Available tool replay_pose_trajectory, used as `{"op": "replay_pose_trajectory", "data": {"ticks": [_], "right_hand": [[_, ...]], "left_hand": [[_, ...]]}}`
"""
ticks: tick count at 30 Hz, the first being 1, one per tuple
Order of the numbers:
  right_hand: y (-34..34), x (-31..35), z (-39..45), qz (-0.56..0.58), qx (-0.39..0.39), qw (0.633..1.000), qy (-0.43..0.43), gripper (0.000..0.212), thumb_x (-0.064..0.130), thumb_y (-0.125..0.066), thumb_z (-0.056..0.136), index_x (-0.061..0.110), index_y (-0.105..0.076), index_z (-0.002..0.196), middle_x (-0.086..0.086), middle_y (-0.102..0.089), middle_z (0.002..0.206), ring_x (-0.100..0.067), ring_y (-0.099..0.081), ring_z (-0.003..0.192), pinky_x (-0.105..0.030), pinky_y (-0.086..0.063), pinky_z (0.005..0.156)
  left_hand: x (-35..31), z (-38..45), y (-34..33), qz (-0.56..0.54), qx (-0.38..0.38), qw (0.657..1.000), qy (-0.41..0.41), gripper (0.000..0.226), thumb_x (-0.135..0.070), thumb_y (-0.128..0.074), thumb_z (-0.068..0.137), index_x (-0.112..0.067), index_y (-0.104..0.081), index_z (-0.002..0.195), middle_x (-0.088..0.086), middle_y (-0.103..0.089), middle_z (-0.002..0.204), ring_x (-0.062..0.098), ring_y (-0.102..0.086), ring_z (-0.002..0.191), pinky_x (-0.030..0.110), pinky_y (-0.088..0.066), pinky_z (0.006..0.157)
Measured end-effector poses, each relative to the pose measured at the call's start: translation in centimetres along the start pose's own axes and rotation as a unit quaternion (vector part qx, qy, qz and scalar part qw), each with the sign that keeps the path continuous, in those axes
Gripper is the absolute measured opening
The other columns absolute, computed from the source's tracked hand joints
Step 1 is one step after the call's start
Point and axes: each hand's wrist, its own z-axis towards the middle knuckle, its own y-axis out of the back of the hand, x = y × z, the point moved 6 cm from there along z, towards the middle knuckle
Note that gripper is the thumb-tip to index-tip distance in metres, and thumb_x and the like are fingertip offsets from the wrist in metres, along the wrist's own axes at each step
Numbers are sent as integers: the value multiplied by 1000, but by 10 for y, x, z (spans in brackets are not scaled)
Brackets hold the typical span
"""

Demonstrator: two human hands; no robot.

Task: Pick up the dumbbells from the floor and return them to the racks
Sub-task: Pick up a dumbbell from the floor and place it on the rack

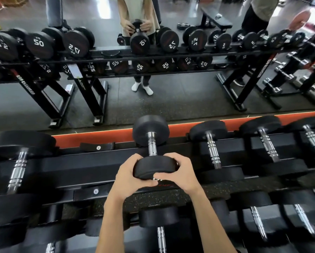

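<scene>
- A black dumbbell point(151, 143) with two round, matte rubber heads and a short ridged chrome handle sits on the top tier of the rack point(91, 167), pointing away from the viewer towards a wall mirror point(171, 99).
- The left hand point(130, 177) and right hand point(180, 175) both curl their fingers around the near head, thumbs across its face.
- On the same tier, one larger dumbbell lies to the left and three to the right, all with black heads and chrome grips.
- The rack is black metal with flat rails; an orange strip runs behind it.
</scene>
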Motion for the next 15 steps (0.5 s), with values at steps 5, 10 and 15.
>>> {"op": "replay_pose_trajectory", "data": {"ticks": [5, 10, 15], "right_hand": [[-2, -8, -10, -46, 39, 998, -2, 57, 28, -104, 54, 22, -80, 105, 8, -80, 103, -13, -75, 102, -36, -59, 91], [-5, -20, -23, -139, 92, 986, -24, 59, 29, -101, 48, 31, -83, 104, 18, -79, 101, -2, -72, 102, -35, -57, 94], [-7, -15, -21, -174, 153, 972, -30, 57, 21, -94, 55, 32, -80, 109, 21, -78, 104, 4, -69, 104, -21, -55, 93]], "left_hand": [[16, -11, -8, 44, 0, 999, 1, 58, -33, -99, 50, -31, -56, 89, -10, -64, 88, 12, -61, 81, 37, -52, 73], [37, -26, -28, 83, -17, 996, 4, 59, -29, -93, 49, -38, -56, 94, -15, -62, 96, 9, -59, 92, 34, -49, 76], [41, -27, -39, 94, 7, 994, 51, 61, -32, -91, 48, -41, -55, 95, -13, -61, 100, 6, -56, 96, 32, -47, 78]]}}
